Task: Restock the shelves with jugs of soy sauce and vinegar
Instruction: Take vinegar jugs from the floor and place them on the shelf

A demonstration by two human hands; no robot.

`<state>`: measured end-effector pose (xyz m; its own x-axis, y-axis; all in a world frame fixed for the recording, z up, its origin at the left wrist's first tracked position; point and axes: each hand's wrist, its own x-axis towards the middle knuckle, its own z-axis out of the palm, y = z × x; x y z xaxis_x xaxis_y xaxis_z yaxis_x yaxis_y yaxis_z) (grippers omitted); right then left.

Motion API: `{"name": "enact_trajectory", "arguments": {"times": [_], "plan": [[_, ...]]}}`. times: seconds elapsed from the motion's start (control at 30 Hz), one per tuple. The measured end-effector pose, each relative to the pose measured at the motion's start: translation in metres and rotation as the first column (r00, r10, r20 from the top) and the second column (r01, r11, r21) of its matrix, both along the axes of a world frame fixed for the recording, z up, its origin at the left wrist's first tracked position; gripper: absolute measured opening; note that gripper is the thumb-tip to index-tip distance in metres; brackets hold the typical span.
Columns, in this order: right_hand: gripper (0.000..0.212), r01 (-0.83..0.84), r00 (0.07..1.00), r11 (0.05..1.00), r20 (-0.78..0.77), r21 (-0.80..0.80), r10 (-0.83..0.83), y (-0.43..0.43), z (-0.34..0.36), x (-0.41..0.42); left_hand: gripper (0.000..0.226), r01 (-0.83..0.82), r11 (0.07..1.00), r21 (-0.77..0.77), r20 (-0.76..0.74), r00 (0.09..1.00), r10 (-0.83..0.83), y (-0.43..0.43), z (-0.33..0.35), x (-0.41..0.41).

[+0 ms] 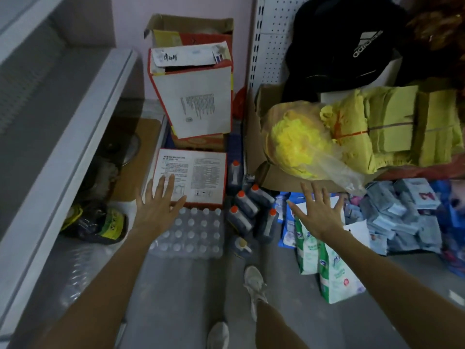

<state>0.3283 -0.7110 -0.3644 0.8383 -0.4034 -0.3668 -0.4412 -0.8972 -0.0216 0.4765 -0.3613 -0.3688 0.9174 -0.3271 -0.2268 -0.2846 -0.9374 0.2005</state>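
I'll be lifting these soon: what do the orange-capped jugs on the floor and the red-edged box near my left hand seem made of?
The orange-capped jugs look like plastic, slightly glossy, dark from their contents; blur leaves glass possible. The red-edged box looks like matte printed cardboard: flat white panels, creased edges.

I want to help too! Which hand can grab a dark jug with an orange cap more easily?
Probably the right hand. It is open, and its thumb side is close to the orange-capped jugs lying on the floor. The left hand, also open, is across the white box, farther from them.
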Motion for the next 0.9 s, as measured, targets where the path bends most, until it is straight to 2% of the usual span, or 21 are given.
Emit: {"name": "enact_trajectory", "arguments": {"times": [0.13, 0.23, 0.3, 0.37, 0.47, 0.57, 0.67, 0.8, 0.9], "plan": [[0.076, -0.046, 0.998, 0.999, -0.041, 0.017, 0.047, -0.028, -0.03, 0.024, 0.072, -0.034, 0.99, 0.137, -0.032, 0.999, 0.039, -0.032, -0.02, 0.005], [0.076, -0.074, 0.994, 0.997, -0.079, 0.032, 0.076, -0.045, -0.052, 0.036, 0.078, -0.019, 0.993, 0.113, -0.008, 1.0, 0.02, -0.049, -0.041, 0.004], [0.077, -0.071, 0.992, 0.995, -0.101, 0.067, 0.078, -0.053, -0.069, 0.045, 0.086, 0.003, 0.995, 0.101, -0.068, 0.998, 0.004, -0.058, -0.058, 0.003], [0.079, -0.062, 0.989, 0.992, -0.13, 0.107, 0.076, -0.058, -0.09, 0.05, 0.08, 0.012, 0.995, 0.101, -0.115, 0.993, -0.001, -0.064, -0.08, 0.002], [0.092, -0.091, 0.978, 0.989, -0.175, 0.114, 0.11, -0.054, -0.128, 0.05, 0.079, 0.0, 0.993, 0.121, -0.22, 0.975, 0.027, -0.07, -0.12, -0.003], [0.114, -0.099, 0.969, 0.985, -0.213, 0.141, 0.128, -0.042, -0.169, 0.048, 0.084, 0.006, 0.994, 0.112, -0.244, 0.969, 0.021, -0.073, -0.158, -0.008], [0.099, -0.08, 0.963, 0.978, -0.239, 0.191, 0.125, -0.021, -0.213, 0.042, 0.079, 0.035, 0.993, 0.11, -0.278, 0.961, -0.003, -0.073, -0.193, -0.015], [0.114, -0.035, 0.959, 0.971, -0.267, 0.238, 0.1, 0.009, -0.278, 0.036, 0.066, 0.077, 0.986, 0.146, -0.3, 0.953, -0.03, -0.065, -0.246, -0.024], [0.105, 0.028, 0.949, 0.958, -0.308, 0.286, 0.065, 0.028, -0.324, 0.04, 0.064, 0.087, 0.983, 0.159, -0.311, 0.95, -0.034, -0.06, -0.287, -0.024]]}}
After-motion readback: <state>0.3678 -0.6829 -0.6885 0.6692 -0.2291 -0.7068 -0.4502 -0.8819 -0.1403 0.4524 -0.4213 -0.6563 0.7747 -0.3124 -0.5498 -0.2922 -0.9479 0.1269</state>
